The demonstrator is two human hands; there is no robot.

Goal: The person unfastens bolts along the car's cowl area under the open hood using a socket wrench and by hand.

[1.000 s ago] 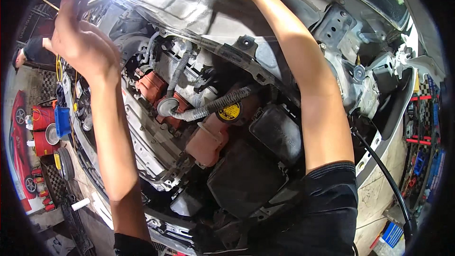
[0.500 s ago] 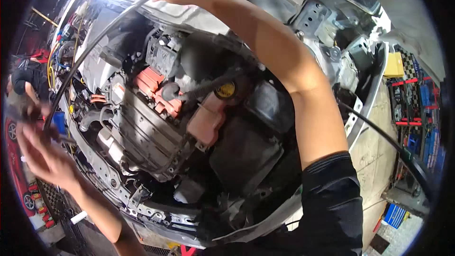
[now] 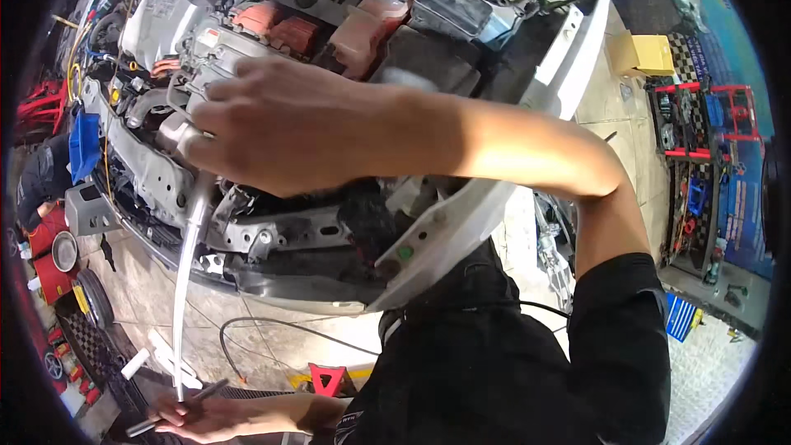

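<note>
A long shiny rod [image 3: 188,259] with a thin dark crossbar [image 3: 140,427] at its lower end slants between my two hands, like a T-handled tool. My left hand [image 3: 202,422], low at the front and palm up, has its fingers closed about the rod where it meets the crossbar. My right hand [image 3: 268,119] is curled round the rod's upper part, over the front of a car's open engine bay. It hides the rod's far end and part of the engine [image 3: 218,53]. Close by lies the car's front crossmember [image 3: 297,232].
A pinkish tank [image 3: 362,37] with a yellow cap and a black box [image 3: 432,58] sit in the bay. Below the bumper, a black hose [image 3: 284,321] and a red stand [image 3: 327,381] are on the floor. A shelf rack [image 3: 688,156] stands at right.
My view has swung down toward the floor. My right hand has come from the far side of the bay to its front, and my left hand has dropped lower.
</note>
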